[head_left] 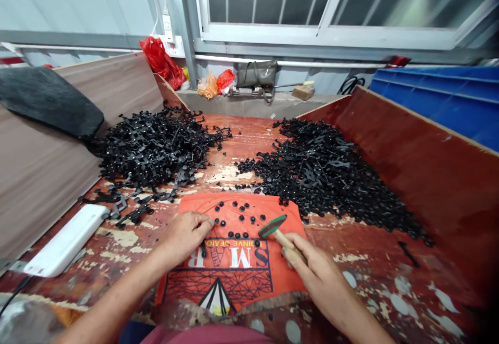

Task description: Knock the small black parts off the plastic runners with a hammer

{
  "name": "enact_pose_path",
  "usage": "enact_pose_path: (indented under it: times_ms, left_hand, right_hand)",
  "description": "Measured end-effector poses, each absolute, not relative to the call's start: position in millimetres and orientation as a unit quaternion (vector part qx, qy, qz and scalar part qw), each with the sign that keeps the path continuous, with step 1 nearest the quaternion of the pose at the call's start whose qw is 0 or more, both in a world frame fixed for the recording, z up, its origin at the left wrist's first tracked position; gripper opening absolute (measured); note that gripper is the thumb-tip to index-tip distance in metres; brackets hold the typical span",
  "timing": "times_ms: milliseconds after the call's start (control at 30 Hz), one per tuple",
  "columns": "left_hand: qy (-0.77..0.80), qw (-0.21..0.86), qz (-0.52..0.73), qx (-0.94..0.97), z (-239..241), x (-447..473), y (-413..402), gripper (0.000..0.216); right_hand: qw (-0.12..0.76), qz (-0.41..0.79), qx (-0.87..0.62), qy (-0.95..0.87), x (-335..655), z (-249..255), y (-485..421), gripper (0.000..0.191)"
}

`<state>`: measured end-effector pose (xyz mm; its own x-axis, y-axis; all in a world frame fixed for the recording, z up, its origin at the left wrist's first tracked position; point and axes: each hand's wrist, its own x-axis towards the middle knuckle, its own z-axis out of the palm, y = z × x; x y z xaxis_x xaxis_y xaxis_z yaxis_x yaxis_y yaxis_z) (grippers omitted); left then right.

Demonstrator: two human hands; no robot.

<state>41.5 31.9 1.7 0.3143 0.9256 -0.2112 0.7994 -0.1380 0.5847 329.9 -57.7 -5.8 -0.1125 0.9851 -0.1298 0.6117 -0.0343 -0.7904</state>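
An orange printed cloth (286,271) lies on the table in front of me, with several small round black parts (241,218) spread over its upper half. At the cloth's left side is my left hand (189,235), its thumb and forefinger brought together beside one of these parts; what is between them, if anything, is hidden. A dark elongated piece (204,249) shows just below those fingers. My right hand (302,261) is closed around the wooden handle of a small tool with a flat, green-edged oval head (273,225). That head hovers over or rests on the cloth's right part; I cannot tell which.
Heaps of black parts lie at the left (152,149) and right (319,170). Wooden boards (424,183) wall in both sides. A white power bank-like box (66,240) sits at left, below a dark slab (47,100). A blue crate (440,100) stands beyond the right board.
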Motion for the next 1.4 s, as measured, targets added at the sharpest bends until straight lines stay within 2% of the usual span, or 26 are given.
enact_pose_path:
  times_ms: [367,567,867,1033,1100,1200,1333,1400]
  left_hand:
    - [0.556,0.269,0.060,0.784,-3,56,38,0.039]
    - [0.578,0.270,0.053,0.768,-5,59,39,0.038]
    - [0.581,0.288,0.048,0.760,0,60,40,0.032]
    - [0.571,0.275,0.069,0.770,-4,59,38,0.033]
    - [0.564,0.274,0.069,0.776,-6,57,38,0.034]
    - [0.562,0.260,0.068,0.782,-7,56,38,0.035]
    - [0.560,0.241,0.057,0.791,-7,57,37,0.036]
    - [0.561,0.234,0.054,0.793,-7,57,36,0.037]
  right_hand:
    - [0.228,0.346,-0.643,-0.644,329,-18,-59,0.040]
    - [0.196,0.301,-0.645,-0.675,322,-3,-54,0.037]
    - [0.215,0.248,-0.555,-0.764,281,13,-19,0.046]
    - [0.293,0.190,-0.548,-0.760,268,13,-19,0.046]
    - [0.268,0.159,-0.556,-0.771,263,11,-19,0.048]
    - [0.177,0.143,-0.557,-0.799,260,8,-15,0.050]
    - [0.214,0.137,-0.563,-0.786,261,11,-10,0.049]
    - [0.173,0.128,-0.572,-0.791,261,14,-9,0.048]
